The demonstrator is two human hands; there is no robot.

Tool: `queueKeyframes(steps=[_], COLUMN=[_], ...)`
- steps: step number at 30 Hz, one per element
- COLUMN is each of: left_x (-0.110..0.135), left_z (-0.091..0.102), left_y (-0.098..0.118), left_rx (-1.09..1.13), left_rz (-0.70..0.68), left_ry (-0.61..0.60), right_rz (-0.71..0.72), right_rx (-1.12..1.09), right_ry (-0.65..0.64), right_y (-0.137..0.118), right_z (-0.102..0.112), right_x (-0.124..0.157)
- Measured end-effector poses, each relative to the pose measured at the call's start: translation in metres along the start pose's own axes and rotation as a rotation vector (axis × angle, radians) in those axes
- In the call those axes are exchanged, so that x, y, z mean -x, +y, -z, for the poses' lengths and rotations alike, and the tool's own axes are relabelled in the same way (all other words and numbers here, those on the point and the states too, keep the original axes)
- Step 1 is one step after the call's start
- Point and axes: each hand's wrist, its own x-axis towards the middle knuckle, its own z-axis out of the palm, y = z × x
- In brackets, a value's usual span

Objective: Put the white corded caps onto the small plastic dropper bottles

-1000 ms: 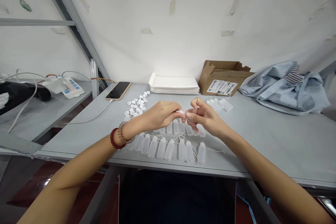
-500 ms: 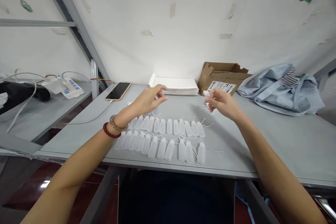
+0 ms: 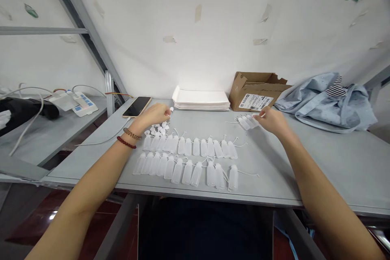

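Note:
My left hand (image 3: 156, 114) is closed in a pinch on a small white cap (image 3: 172, 109), just above a pile of loose white caps (image 3: 159, 129). At the right, my right hand (image 3: 270, 121) pinches the top end of a small translucent bottle (image 3: 253, 121), which lies at the end of a short row of similar bottles (image 3: 243, 123). Two long rows of small translucent bottles, a back row (image 3: 196, 147) and a front row (image 3: 177, 171), lie between my arms. Thin white strings trail from many of them.
Behind the bottles lies a stack of white envelopes or sheets (image 3: 201, 100), beside an open cardboard box (image 3: 248, 91). A light blue cloth bag (image 3: 332, 103) lies at the right. A phone (image 3: 137, 107) with a white cable rests at the left, near the grey metal frame (image 3: 109, 91).
My left hand has moved left to the cap pile and closed on a cap. My right hand has moved right and slightly down; the short row of bottles now shows beside it.

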Motion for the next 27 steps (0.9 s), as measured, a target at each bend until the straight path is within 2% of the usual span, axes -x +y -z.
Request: queueKeyframes(steps=[2,4,6,9,12,17,27], left_x=[0.000,0.002,0.003,0.003,0.002,-0.001,-0.001], left_z=[-0.002,-0.003,-0.003,-0.004,-0.007,-0.011,-0.011], left_y=[0.002,0.005,0.009,0.013,0.014,0.012,0.013], left_rx=[-0.014,-0.027,-0.039,-0.049,-0.054,-0.059,-0.058], left_rz=[0.006,0.008,0.007,0.004,-0.003,-0.012,-0.012], left_ry=[-0.019,-0.034,-0.044,-0.044,-0.027,-0.004,0.014], right_rz=[0.024,0.079,0.170,0.342,0.431,0.520,0.532], right_rx=[0.008,-0.060,-0.196,-0.331,-0.349,-0.248,-0.138], right_ry=[0.033,-0.007,-0.188,-0.585,-0.772,-0.800,-0.781], right_y=[-0.005,-0.013,-0.023,-0.038,-0.048,-0.053,-0.057], right_z=[0.008,0.017,0.026,0.036,0.039,0.031,0.020], right_x=[0.005,0.014,0.025,0.044,0.058,0.066,0.068])
